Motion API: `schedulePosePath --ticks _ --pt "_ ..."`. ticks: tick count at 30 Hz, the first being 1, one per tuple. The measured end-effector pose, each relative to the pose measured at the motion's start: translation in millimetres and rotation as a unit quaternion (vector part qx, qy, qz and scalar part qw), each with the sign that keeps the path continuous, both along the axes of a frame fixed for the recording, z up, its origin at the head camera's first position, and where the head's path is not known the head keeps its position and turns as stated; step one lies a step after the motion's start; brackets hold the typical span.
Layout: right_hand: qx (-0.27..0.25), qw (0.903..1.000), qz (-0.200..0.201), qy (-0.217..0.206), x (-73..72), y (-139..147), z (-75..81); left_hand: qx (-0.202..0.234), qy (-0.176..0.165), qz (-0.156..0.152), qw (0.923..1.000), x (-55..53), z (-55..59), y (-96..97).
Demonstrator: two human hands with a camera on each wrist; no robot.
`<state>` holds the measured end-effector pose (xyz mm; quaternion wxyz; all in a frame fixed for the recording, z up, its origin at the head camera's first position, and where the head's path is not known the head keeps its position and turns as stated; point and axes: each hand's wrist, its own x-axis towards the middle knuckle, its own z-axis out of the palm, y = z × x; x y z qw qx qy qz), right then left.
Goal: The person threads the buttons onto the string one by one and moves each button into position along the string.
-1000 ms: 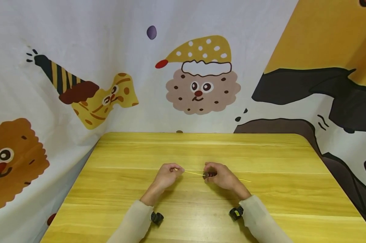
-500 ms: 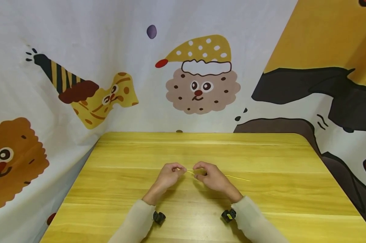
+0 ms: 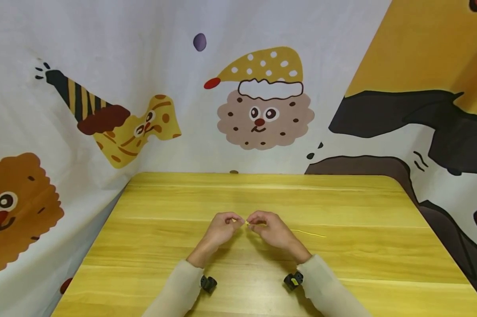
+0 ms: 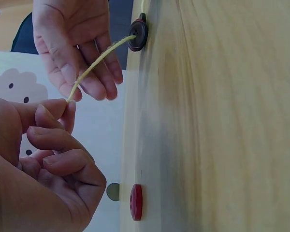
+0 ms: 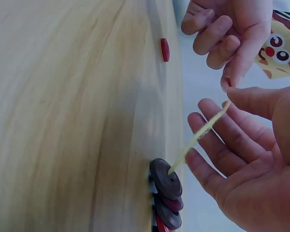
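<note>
A yellow string (image 3: 308, 233) runs across the table, its upper end between the two hands. My left hand (image 3: 221, 228) pinches that end with thumb and forefinger, the other fingers curled. Right beside it, the thumb and forefinger of my right hand (image 3: 273, 230) pinch the string just below the left fingertips; its other fingers are loosely extended. Lower down, the string passes through a dark brown button (image 5: 165, 179), which rests against several more dark and red buttons (image 5: 168, 216). In the head view the right hand hides this stack. A loose red button (image 4: 136, 202) lies near the left hand.
The wooden table (image 3: 163, 264) carries the work. Behind it hangs a pale cloth (image 3: 190, 132) printed with cartoon biscuits. A small black camera (image 3: 208, 284) is worn on the left wrist, another camera (image 3: 293, 280) on the right.
My right hand has moved left, away from the button stack, to the left fingertips, and its thumb and forefinger have closed on the string. The left hand has shifted slightly right, still pinching the end.
</note>
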<state>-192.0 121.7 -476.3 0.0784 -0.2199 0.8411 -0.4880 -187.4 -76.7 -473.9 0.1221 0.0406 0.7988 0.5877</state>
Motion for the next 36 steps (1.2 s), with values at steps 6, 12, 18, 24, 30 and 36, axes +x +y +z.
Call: schedulePosePath --ticks 6,12,18,24,30,36 --pt "0.007 0.9996 -0.026 0.007 -0.6 -3.3 0.4 -0.003 0.003 0.006 1.0000 -0.5 0.7 0.0" --pt "0.008 0.9988 -0.048 0.004 0.0 -2.5 4.0 -0.012 0.002 0.006 0.9999 0.4 3.7 -1.2" --pt "0.002 0.9980 -0.063 -0.005 -1.6 0.0 5.4 -0.026 -0.001 0.010 0.9996 0.6 7.2 -8.7" --pt "-0.019 0.9971 -0.067 -0.031 -4.5 2.4 5.4 -0.051 0.005 0.018 0.9985 -1.9 6.5 -21.0" --pt "-0.039 0.9958 -0.063 -0.054 -6.3 3.6 6.0 -0.093 -0.002 0.028 0.9953 -6.3 2.9 -36.3" --pt "-0.059 0.9934 -0.065 -0.073 -6.9 5.7 3.4 -0.097 -0.029 0.009 0.9948 -8.2 -3.7 -52.7"
